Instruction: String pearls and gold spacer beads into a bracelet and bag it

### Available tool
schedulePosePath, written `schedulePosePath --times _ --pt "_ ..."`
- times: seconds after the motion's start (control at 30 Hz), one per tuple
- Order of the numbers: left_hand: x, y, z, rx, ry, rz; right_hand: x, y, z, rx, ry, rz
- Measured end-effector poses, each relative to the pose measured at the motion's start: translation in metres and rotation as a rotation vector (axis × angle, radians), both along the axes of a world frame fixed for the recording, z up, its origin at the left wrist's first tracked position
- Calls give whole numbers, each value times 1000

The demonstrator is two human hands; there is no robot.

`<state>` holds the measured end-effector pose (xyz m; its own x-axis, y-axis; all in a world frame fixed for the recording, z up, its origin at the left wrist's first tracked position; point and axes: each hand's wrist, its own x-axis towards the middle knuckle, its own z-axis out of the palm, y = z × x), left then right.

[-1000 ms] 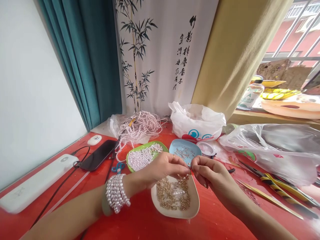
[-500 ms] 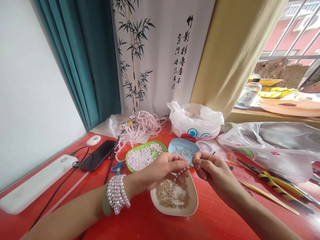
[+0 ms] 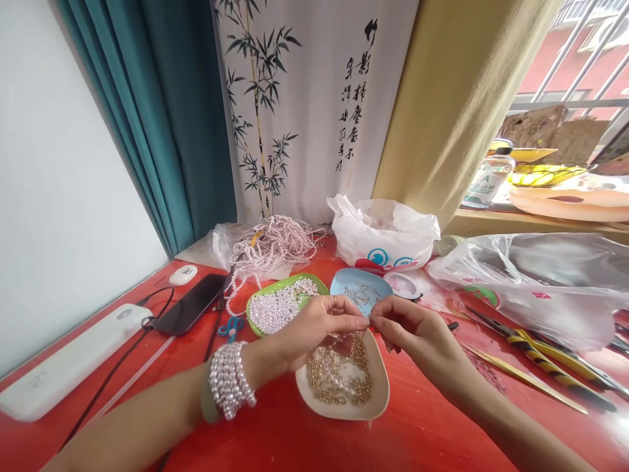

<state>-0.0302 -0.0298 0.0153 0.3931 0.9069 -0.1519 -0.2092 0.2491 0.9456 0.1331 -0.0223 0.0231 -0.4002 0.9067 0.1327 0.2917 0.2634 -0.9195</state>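
My left hand [image 3: 319,331], with a coiled pearl bracelet [image 3: 230,381] on its wrist, pinches a thin beaded strand between thumb and forefinger. Part of the strand hangs under the palm, partly hidden by the fingers. My right hand [image 3: 415,331] is closed in a pinch right against the left fingertips; what lies between its fingers is too small to make out. Both hands hover over the far edge of a cream dish [image 3: 341,412] of gold and pale beads. Behind the left hand is a green tray [image 3: 251,323] of white pearls. A blue dish [image 3: 338,283] holds small metal pins.
Pink bead strands [image 3: 280,246] lie heaped at the back left, near a phone [image 3: 191,305] and a white power strip [image 3: 73,360]. To the right are pliers [image 3: 550,364], gold tweezers [image 3: 531,381] and a plastic bag [image 3: 535,282]. Another white bag [image 3: 386,236] stands behind.
My right hand has moved left, closing the gap so its fingertips meet those of my left hand. The left hand has hardly moved; less of the strand shows below it.
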Motion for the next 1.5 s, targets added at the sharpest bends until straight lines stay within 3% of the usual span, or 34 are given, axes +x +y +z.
schedulePosePath --times 0.17,0.43,0.8,0.97,1.23,1.5 --pt "0 1 -2 17 40 -35 1 1 -3 75 -45 -13" --pt "0 1 -5 18 46 -58 2 1 -1 -41 116 -14" --pt "-1 2 -2 -39 -21 -103 3 4 3 -38 141 -50" --pt "1 4 -6 -15 3 -50 3 2 6 -61 132 -105" --pt "0 7 -13 11 -85 111 0 0 4 -301 14 45" --pt "0 5 -14 -7 -103 139 -4 -1 -10 -624 307 140"
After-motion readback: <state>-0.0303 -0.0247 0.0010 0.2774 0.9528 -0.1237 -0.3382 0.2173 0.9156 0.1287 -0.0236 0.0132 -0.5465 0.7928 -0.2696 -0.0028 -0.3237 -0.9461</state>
